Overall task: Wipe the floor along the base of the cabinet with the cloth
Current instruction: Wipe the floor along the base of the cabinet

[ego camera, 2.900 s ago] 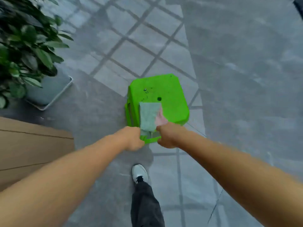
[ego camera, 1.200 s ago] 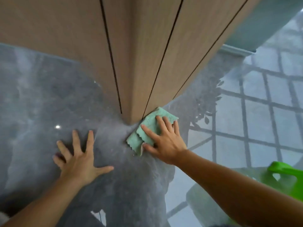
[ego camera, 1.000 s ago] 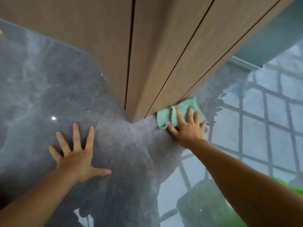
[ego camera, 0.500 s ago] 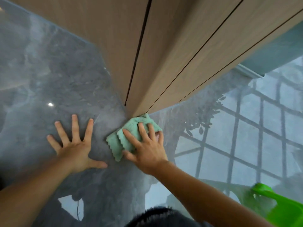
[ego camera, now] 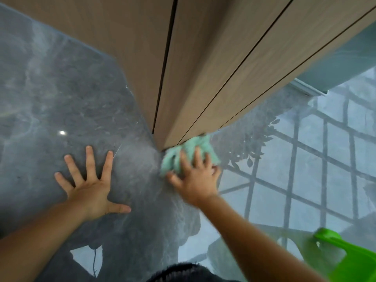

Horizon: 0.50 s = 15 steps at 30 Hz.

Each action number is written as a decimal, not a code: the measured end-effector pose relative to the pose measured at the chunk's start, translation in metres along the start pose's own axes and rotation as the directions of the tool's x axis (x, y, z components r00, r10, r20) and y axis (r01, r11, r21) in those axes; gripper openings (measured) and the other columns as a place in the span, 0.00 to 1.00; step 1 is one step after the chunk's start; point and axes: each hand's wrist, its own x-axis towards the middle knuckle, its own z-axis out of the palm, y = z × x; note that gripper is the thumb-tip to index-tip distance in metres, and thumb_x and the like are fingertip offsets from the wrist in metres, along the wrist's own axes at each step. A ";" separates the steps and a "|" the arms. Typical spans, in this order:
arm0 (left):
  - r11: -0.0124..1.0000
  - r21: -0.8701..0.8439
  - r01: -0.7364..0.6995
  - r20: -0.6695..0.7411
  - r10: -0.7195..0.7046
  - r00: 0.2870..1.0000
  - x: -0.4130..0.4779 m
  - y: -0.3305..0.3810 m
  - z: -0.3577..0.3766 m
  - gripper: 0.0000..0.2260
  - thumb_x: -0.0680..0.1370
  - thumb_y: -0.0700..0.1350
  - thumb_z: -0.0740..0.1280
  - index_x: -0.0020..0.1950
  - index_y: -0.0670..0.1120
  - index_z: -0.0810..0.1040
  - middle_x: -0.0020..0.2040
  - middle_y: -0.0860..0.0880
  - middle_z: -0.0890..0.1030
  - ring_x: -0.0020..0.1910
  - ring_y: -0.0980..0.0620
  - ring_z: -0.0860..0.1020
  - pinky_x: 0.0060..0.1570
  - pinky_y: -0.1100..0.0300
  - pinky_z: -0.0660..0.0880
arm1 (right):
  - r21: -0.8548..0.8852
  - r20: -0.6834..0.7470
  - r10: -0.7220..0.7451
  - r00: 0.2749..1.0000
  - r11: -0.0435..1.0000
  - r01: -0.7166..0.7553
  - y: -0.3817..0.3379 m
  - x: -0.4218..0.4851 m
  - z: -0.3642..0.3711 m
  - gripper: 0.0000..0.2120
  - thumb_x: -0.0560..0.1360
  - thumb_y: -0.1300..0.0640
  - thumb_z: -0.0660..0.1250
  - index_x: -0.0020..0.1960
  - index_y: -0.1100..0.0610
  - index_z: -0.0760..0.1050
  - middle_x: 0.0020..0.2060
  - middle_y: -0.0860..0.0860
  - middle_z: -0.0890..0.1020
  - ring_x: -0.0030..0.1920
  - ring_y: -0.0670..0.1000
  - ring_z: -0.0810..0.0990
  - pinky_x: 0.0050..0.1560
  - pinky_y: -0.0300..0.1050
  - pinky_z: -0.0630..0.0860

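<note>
A pale green cloth [ego camera: 190, 152] lies bunched on the glossy grey floor [ego camera: 67, 102], touching the bottom corner of the wooden cabinet [ego camera: 203, 68]. My right hand [ego camera: 196, 180] presses flat on the cloth with fingers spread over it; hand and cloth are motion-blurred. My left hand [ego camera: 90, 186] rests palm down on the floor to the left of the corner, fingers spread, holding nothing. The cabinet's right face runs away toward the upper right.
A bright green plastic stool [ego camera: 352, 259] sits at the lower right edge. A pale planter base [ego camera: 337, 64] stands past the cabinet's far end at the upper right. The floor mirrors a window grid and plant leaves on the right.
My right hand has slid the cloth from just left of the cabinet corner to the right, along the base of the right face. The left hand has stayed planted.
</note>
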 end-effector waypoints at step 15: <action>0.999 -0.032 -0.030 -0.026 0.030 0.999 0.004 -0.001 0.003 0.70 0.38 0.82 0.57 0.62 0.61 0.13 0.63 0.46 0.10 0.61 0.31 0.13 0.65 0.24 0.31 | -0.022 0.013 0.528 0.849 0.849 -0.528 0.150 0.055 -0.065 0.36 0.69 0.24 0.40 0.75 0.33 0.45 0.79 0.50 0.50 0.76 0.61 0.54 0.69 0.74 0.50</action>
